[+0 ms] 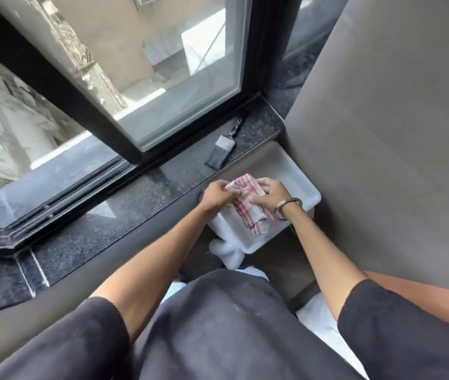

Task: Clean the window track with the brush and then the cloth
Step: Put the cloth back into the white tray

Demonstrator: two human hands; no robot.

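Dark stone sill [124,215] runs under the window, and the window track [61,198] lies along its far edge. Both hands are together over a white tank [294,174] below the sill's near edge. Left hand [216,196] and right hand [268,197] each pinch the red checked cloth [248,212]. Near the sill's right end lies the brush [222,150], untouched.

A bathroom in an upper-floor flat is being shown: a white ceramic cistern [292,171] is being seen set against a grey tiled wall [382,133], just below a polished black granite sill [135,198]. Through the black-framed sliding window [179,78] (its track [61,198] running along the sill), neighbouring buildings are being viewed from above.
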